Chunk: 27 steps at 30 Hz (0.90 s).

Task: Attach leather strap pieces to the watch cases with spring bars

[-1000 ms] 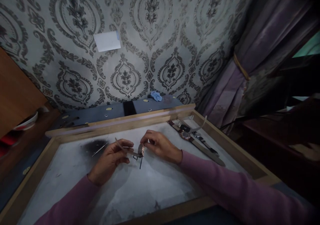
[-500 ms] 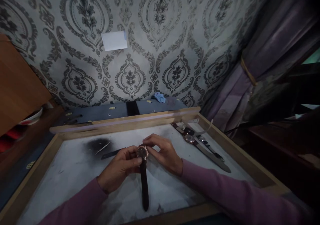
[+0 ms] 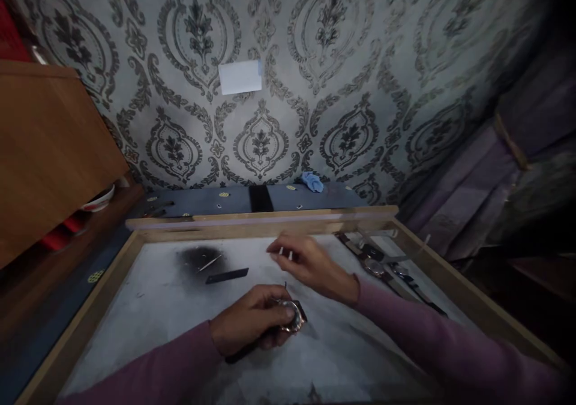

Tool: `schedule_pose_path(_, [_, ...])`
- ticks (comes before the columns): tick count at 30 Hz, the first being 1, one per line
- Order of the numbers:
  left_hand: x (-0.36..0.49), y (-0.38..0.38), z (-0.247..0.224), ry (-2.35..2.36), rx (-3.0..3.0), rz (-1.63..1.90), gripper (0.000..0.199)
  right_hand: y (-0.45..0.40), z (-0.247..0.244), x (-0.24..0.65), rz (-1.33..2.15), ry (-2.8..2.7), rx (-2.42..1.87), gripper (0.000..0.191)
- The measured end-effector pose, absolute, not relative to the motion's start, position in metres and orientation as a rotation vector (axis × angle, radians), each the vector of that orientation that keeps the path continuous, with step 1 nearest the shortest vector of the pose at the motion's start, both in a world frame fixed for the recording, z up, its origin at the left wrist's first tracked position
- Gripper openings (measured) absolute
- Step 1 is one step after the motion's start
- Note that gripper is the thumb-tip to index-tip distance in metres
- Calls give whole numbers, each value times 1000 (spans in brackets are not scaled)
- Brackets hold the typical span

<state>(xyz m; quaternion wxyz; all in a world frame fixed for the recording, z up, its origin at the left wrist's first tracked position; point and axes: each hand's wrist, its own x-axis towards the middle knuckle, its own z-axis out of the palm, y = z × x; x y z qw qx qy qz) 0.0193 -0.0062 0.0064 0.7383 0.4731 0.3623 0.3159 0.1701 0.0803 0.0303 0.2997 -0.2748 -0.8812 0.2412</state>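
A wristwatch (image 3: 294,318) with a rose-gold case is gripped in my left hand (image 3: 254,318), thumb across its face. Its dark strap (image 3: 243,352) hangs partly hidden under that hand. My right hand (image 3: 310,264) hovers above and beyond the watch, apart from it, with curved fingers spread and nothing visible between them. To the left of the right hand, a dark flat strip (image 3: 227,275) lies on the white surface, and thin tweezers (image 3: 210,263) rest on a black smudge beside it.
Several other watches (image 3: 374,266) lie to the right inside the wooden-rimmed tray (image 3: 270,225). Behind the rim are a blue patterned cloth (image 3: 234,200) and a crumpled light-blue cloth (image 3: 312,181). An orange-brown cabinet (image 3: 54,159) stands at left; a purple curtain (image 3: 486,195) hangs right.
My right hand has let go of the watch and moved up, away from it. My left hand has brought the watch nearer and turned it. The view has swung left.
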Motion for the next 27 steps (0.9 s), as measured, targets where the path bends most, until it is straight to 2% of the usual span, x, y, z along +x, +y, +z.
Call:
schedule_pose_path(3, [21,-7,3,794,1074,626,26,88,37,126,404,-2818,-556,14])
schedule_pose_path(10, [17,-5,7,811,1089,652,25,104,19,42,235,-3043,-443,18])
schedule_pose_path(17, [21,-7,4,823,1133,587,32,104,2,36,94,-3162,-369,13])
schedule_pose_path(21, [24,-3,-6,822,1135,596,43,105,1,34,68,-3146,-429,23])
schedule_pose_path(27, [23,7,-19,737,1116,670,49,104,2,31,113,-3126,-535,24])
